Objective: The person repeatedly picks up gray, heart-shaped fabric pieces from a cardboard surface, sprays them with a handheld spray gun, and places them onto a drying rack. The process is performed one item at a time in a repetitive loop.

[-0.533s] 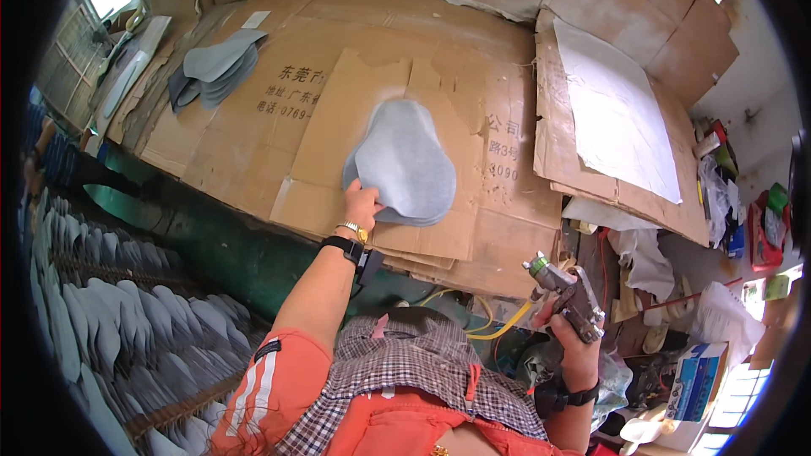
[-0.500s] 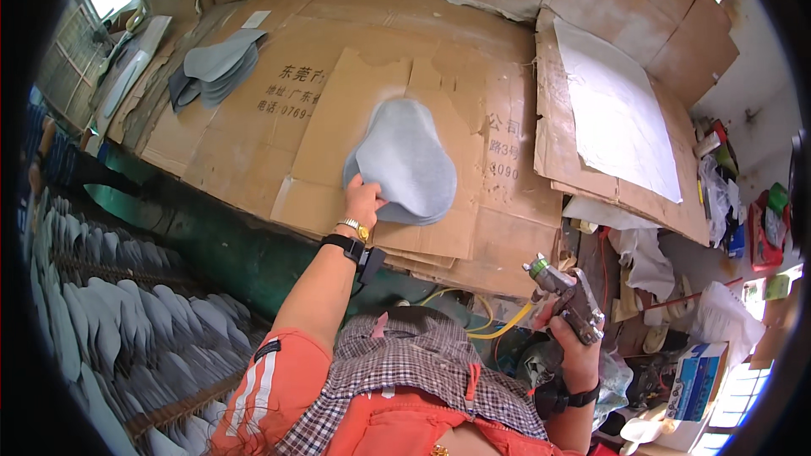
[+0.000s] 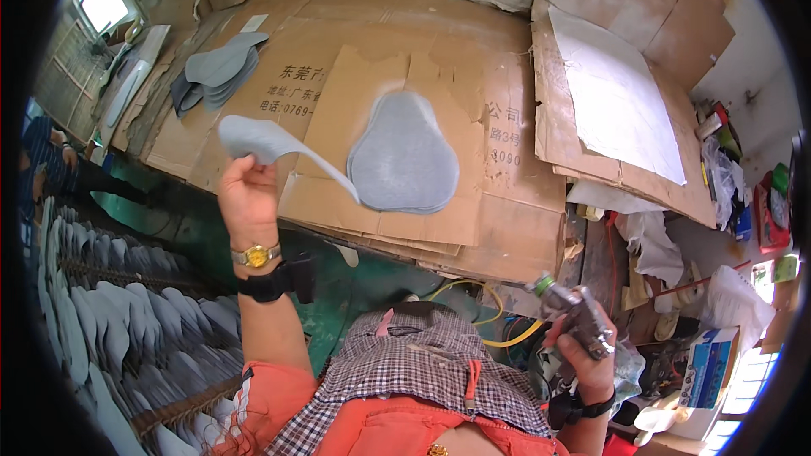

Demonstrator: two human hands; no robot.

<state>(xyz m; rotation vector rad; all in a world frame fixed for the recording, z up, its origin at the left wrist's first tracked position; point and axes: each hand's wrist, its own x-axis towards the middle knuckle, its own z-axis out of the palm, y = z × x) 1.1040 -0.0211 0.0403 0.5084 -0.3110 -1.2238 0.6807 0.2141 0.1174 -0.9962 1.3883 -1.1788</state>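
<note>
My left hand (image 3: 249, 190) pinches one thin grey insole-shaped sheet (image 3: 260, 136) by its near edge. The sheet is raised and curls to the right, its tail end hanging close to the pile on the table. That pile of grey insole-shaped sheets (image 3: 404, 156) lies flat on a cardboard piece, with whitish overspray round its upper rim. In my right hand (image 3: 583, 346), off the table's front edge at the right, is a metal spray gun (image 3: 581, 321) with a green part at its nozzle end. A yellow hose (image 3: 515, 339) runs near the gun.
More grey sheets (image 3: 218, 71) lie stacked at the far left of the cardboard-covered table (image 3: 507, 245). A rack (image 3: 144, 329) full of grey pieces stands at lower left. White paper on a raised cardboard panel (image 3: 625, 101) is at right. Another person (image 3: 51, 156) shows at the left edge.
My left hand has lifted the top sheet off the pile and carried it left. The spray gun in my right hand has shifted slightly down and right.
</note>
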